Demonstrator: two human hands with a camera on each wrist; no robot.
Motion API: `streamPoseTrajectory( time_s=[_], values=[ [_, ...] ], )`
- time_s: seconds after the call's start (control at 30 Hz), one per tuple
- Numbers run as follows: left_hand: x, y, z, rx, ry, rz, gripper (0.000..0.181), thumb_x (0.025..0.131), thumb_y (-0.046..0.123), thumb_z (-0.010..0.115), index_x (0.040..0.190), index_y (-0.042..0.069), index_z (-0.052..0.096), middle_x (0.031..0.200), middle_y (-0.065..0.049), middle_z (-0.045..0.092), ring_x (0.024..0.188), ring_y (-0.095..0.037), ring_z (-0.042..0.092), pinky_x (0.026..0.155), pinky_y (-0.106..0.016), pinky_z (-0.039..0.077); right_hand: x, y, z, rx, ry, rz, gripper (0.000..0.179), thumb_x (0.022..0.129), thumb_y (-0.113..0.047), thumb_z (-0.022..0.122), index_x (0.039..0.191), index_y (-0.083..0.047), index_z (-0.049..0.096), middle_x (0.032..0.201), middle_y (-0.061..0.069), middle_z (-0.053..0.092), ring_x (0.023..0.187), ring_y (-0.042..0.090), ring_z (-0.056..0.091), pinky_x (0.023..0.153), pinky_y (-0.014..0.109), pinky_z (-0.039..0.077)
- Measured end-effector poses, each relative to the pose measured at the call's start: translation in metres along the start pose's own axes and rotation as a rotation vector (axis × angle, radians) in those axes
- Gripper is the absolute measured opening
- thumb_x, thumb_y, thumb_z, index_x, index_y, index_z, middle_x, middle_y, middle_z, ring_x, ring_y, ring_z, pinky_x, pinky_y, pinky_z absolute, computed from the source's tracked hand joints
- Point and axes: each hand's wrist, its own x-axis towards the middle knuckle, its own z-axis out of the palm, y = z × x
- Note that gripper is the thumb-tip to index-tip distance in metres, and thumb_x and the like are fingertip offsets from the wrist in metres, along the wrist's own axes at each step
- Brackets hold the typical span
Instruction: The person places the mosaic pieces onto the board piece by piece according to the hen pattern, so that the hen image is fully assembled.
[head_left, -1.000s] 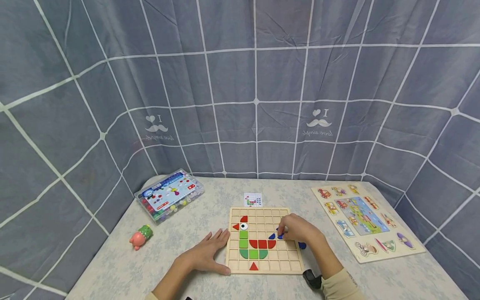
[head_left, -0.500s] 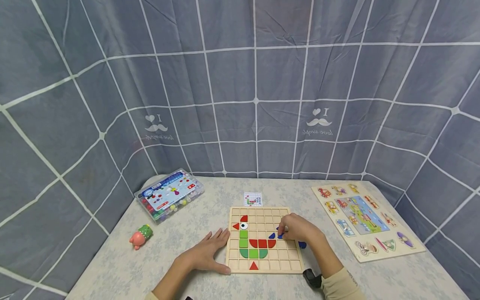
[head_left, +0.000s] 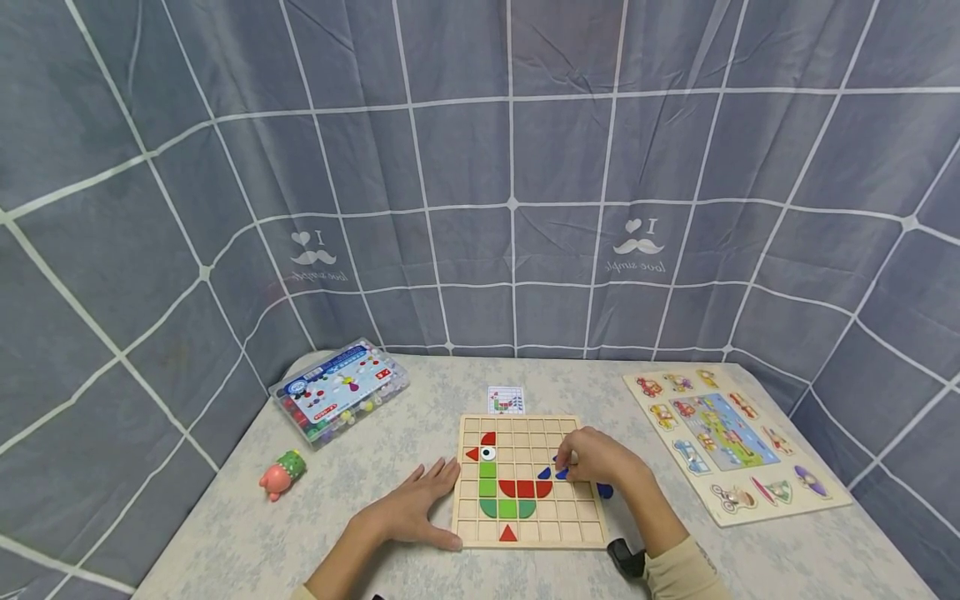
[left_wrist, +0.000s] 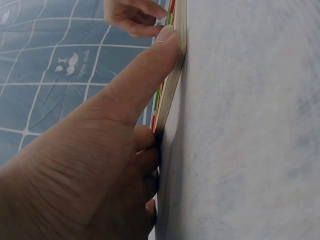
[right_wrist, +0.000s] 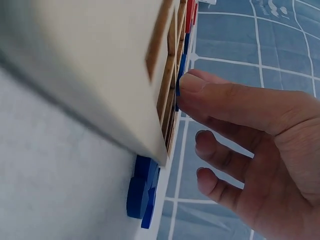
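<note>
A wooden grid board [head_left: 585, 531] lies on the table, with red, green and blue pieces and a white eye piece [head_left: 487, 453] forming a bird shape. My left hand [head_left: 412, 506] rests along the board's left edge, fingers extended, thumb at its near corner; in the left wrist view the thumb touches the board's side. My right hand [head_left: 602, 457] is over the right part of the grid, where thumb and index finger pinch a blue piece [head_left: 561, 474] at a cell. Another blue piece [head_left: 544, 472] sits just left of it. The other right fingers are loosely curled, clear of the board.
Loose blue pieces [right_wrist: 141, 190] lie beside the board's right edge. A pattern card [head_left: 506, 399] lies behind the board. At left are a clear box of beads [head_left: 341, 390] and a pink-and-green toy [head_left: 282, 474]; at right, a picture puzzle [head_left: 731, 446].
</note>
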Motion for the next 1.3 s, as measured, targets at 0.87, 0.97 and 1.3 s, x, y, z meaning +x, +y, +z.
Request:
streamPoseTrajectory(
  time_s=[0.87, 0.97, 1.3],
  values=[
    [-0.008, -0.005, -0.002, -0.022, -0.011, -0.010, 0.113, 0.074, 0.063, 0.073, 0.154, 0.003, 0.022, 0.163, -0.013, 0.020, 0.151, -0.034, 0.016, 0.121, -0.059, 0.012, -0.011, 0.052, -0.016, 0.061, 0.085, 0.166, 0.020, 0.070, 0.001, 0.079, 0.085, -0.011, 0.076, 0.085, -0.002, 0.071, 0.080, 0.014, 0.057, 0.076, 0.037, 0.051],
    [-0.006, -0.003, -0.002, -0.021, -0.006, -0.002, 0.113, 0.074, 0.063, 0.073, 0.154, 0.003, 0.021, 0.163, -0.013, 0.020, 0.151, -0.034, 0.015, 0.121, -0.058, 0.011, -0.011, 0.055, -0.016, 0.062, 0.101, 0.176, 0.021, 0.071, 0.002, 0.079, 0.088, -0.009, 0.076, 0.088, 0.001, 0.072, 0.082, 0.016, 0.060, 0.078, 0.040, 0.053],
    [-0.001, -0.002, -0.001, -0.029, -0.005, 0.012, 0.113, 0.074, 0.062, 0.074, 0.154, 0.003, 0.021, 0.163, -0.013, 0.019, 0.152, -0.034, 0.014, 0.122, -0.058, 0.010, -0.015, 0.067, -0.015, 0.070, 0.102, 0.140, 0.021, 0.073, 0.003, 0.076, 0.085, -0.013, 0.078, 0.076, -0.002, 0.066, 0.073, 0.012, 0.052, 0.066, 0.029, 0.046]
  ],
)
